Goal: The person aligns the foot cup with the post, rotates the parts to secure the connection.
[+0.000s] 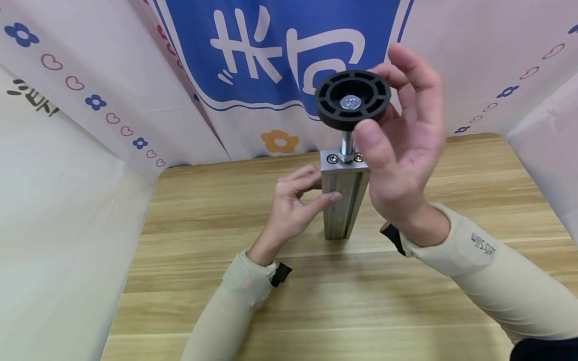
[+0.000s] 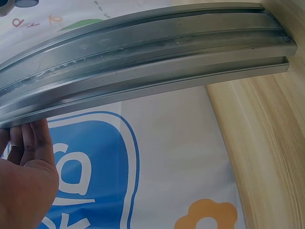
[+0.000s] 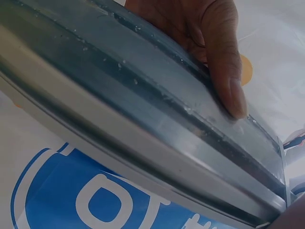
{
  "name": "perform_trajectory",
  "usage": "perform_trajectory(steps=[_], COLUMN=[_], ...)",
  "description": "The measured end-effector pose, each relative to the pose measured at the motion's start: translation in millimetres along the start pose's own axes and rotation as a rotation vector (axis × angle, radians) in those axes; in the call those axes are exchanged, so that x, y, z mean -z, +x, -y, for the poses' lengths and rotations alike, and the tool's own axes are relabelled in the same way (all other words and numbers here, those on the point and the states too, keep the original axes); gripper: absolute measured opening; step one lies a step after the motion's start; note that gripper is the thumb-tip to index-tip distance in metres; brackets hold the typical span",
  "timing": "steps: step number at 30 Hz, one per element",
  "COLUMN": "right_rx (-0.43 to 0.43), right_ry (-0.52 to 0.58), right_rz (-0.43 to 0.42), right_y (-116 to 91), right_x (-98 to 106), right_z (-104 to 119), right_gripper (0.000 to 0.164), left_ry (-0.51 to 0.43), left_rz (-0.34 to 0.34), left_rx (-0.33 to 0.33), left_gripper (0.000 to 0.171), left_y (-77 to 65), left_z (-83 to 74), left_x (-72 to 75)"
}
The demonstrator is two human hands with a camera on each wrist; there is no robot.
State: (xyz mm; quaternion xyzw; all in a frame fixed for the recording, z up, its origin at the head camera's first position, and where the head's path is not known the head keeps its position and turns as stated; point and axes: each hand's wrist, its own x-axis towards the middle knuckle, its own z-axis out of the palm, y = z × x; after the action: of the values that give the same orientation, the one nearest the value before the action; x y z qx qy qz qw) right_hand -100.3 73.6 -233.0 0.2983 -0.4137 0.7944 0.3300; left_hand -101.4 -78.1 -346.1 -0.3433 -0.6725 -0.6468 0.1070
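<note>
An aluminium profile (image 1: 338,215) stands upright on the wooden table, an end plate (image 1: 339,166) with small screws on its top. A threaded metal stem (image 1: 346,144) with a nut rises from the plate and carries a round black levelling foot (image 1: 334,103), its bolt head showing in the centre. My left hand (image 1: 293,205) grips the profile below its top, thumb on the near face and fingers behind. At the foot's right edge is my right hand (image 1: 408,150), thumb at the near rim and fingers curving round the far side. The profile's grooved side (image 2: 157,52) fills much of the left wrist view.
The wooden table (image 1: 217,210) extends around the profile. A white printed cloth (image 1: 253,133) with a blue panel hangs close behind it, and white side panels (image 1: 58,215) flank the table. Black wrist cameras (image 1: 281,275) sit under both wrists.
</note>
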Motion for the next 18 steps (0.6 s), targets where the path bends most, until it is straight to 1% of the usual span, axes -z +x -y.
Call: perform_trajectory(steps=[4,7,10,12,14,16,18], right_rx=[-0.027,-0.043,-0.044,-0.033,-0.021,-0.005,0.002], right_ry=[-0.012,0.010,0.047,0.050,0.042,0.012,0.001], right_rz=[0.106,0.154,0.149,0.135,0.116,0.093,0.065], right_y=[0.5,0.4,-0.4,-1.0,-1.3,-1.4,-1.1], right_x=[4.4,6.6,8.0,8.6,8.4,7.3,5.3], right_z=[-1.2,-1.7,-2.6,-3.5,-4.1,-4.1,-3.3], right_gripper=[0.075,0.065,0.061,0.062,0.066,0.072,0.079], left_ry=[0.011,0.013,0.016,0.017,0.017,0.015,0.011], left_rz=[-0.005,-0.007,-0.008,-0.008,-0.007,-0.007,-0.005], left_rx=[0.019,0.021,0.020,0.018,0.017,0.016,0.016], left_gripper=[0.031,0.029,0.029,0.030,0.031,0.033,0.033], left_y=[-0.1,0.0,0.1,0.3,0.4,0.4,0.5], left_z=[-1.2,-1.1,-0.9,-1.0,-1.1,-1.6,-1.9], left_x=[-0.3,0.0,0.2,0.3,0.3,0.2,0.0])
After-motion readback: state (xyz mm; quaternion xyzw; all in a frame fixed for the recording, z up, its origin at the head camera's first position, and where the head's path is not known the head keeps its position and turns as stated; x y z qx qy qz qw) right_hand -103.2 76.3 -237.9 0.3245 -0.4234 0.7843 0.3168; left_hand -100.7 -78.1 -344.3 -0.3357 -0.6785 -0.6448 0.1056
